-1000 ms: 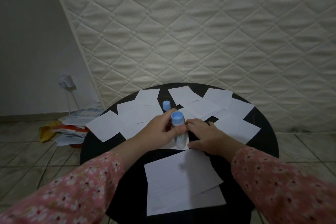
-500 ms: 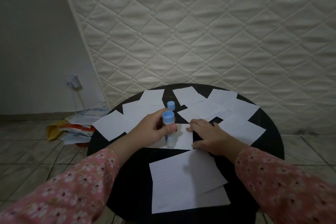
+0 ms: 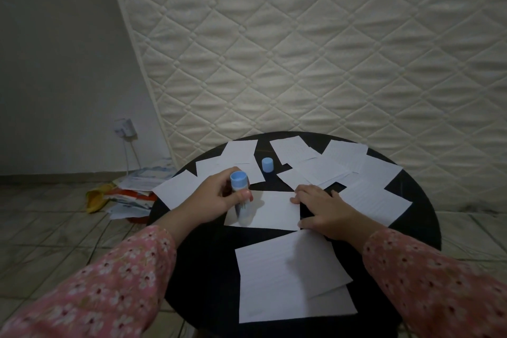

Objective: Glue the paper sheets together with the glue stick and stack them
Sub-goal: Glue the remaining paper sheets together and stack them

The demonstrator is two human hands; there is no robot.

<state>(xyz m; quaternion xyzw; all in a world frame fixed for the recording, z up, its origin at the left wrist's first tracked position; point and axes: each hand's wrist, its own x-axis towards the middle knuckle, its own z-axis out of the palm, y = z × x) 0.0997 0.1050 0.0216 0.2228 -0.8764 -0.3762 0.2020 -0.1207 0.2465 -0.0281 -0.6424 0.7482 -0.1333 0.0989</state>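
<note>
My left hand (image 3: 216,196) grips an upside-down glue stick (image 3: 241,199) with a blue base, its tip down on the left part of a small white sheet (image 3: 274,211) in the middle of the round black table (image 3: 208,263). My right hand (image 3: 326,210) presses the sheet's right edge with spread fingers. The blue cap (image 3: 267,164) stands apart, farther back. A stack of larger sheets (image 3: 290,280) lies near me. Several loose sheets (image 3: 365,173) are spread over the far half.
A quilted white mattress (image 3: 315,49) leans upright right behind the table. On the tiled floor to the left lies a pile of papers and a yellow bag (image 3: 129,192). A wall socket with a cord (image 3: 124,129) is above them.
My left hand has slid the glue stick leftward across the small sheet. The right hand stays on the sheet's right edge.
</note>
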